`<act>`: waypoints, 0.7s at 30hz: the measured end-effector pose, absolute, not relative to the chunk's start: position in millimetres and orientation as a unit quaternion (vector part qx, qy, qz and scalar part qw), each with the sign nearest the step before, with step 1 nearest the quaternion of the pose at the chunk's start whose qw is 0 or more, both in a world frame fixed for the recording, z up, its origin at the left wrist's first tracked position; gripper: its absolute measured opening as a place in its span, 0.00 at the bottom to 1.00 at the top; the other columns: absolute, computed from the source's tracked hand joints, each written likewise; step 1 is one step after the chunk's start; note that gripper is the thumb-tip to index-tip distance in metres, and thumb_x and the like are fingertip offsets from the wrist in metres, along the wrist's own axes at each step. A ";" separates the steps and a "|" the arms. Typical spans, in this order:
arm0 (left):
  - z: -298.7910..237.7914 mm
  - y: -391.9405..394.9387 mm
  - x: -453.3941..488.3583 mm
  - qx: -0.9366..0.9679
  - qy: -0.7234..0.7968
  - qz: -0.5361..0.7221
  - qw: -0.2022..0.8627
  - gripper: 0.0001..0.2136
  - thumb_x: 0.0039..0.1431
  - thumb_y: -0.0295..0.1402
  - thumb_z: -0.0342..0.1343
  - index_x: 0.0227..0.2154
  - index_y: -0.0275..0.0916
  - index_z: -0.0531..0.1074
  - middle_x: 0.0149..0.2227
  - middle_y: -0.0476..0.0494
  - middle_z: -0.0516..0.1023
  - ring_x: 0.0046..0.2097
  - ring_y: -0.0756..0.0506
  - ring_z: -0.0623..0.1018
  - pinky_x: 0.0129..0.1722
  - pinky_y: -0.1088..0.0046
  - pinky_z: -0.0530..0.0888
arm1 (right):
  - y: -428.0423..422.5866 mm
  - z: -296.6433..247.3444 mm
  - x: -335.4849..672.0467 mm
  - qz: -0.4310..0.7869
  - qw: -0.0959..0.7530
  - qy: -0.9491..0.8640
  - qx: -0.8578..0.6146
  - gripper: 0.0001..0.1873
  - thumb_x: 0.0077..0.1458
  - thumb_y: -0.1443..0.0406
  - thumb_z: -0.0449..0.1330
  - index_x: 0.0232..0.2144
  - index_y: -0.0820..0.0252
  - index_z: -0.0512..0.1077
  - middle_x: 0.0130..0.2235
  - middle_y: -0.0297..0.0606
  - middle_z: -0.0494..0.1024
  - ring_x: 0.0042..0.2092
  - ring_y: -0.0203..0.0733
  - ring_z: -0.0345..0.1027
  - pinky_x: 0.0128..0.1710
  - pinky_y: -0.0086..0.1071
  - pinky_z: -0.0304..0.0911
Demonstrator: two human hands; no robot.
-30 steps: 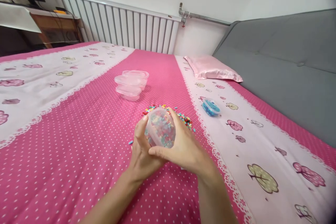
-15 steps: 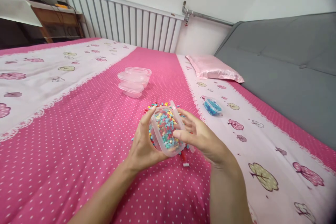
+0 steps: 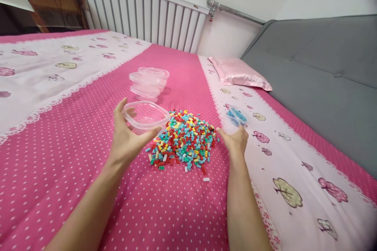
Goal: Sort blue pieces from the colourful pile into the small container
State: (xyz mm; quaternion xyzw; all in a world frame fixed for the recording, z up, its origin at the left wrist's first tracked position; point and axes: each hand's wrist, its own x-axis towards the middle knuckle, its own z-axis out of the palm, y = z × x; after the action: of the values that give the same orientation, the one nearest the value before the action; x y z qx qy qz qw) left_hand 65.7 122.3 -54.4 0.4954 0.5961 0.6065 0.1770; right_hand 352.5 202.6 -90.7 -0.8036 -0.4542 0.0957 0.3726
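Note:
My left hand (image 3: 125,141) grips a clear plastic container (image 3: 145,118) by its side, thumb along the near edge and fingers at the far left. It is held left of a heap of small multicoloured toy bricks (image 3: 185,139), and nothing shows inside it. My right hand (image 3: 235,140) is just in front of a clear box of blue pieces (image 3: 237,115), thumb and fingers apart. A pale clear edge shows between that hand and the box; whether it is a loose lid, I cannot make out.
Several lidded clear containers (image 3: 145,91) stand close together beyond my left hand. A pink pillow (image 3: 238,73) lies farther back, beside a grey padded headboard (image 3: 318,55). A white radiator (image 3: 141,11) lines the wall. Pink dotted bedding (image 3: 73,141) lies under everything.
My hands have moved apart, uncovering the brick heap. The left carried the container leftward and levelled it. The right, earlier holding a clear lid, moved right toward the box of blue pieces.

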 end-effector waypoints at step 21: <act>-43.2 116.1 39.1 0.416 0.615 0.660 0.116 0.50 0.31 0.41 0.71 0.60 0.45 0.51 0.57 0.36 0.63 0.57 0.38 0.65 0.53 0.55 0.66 | 106.7 -101.7 187.8 0.040 0.135 -0.951 -0.274 0.18 0.63 0.67 0.47 0.53 0.49 0.65 0.55 0.35 0.69 0.63 0.47 0.48 0.64 0.57 0.33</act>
State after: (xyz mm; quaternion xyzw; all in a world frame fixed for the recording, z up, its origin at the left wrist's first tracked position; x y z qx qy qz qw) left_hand 39.1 116.1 -43.2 0.4165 0.6148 0.6596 0.1159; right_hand 187.8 106.7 -101.7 -0.2736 -0.9515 0.0399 0.1351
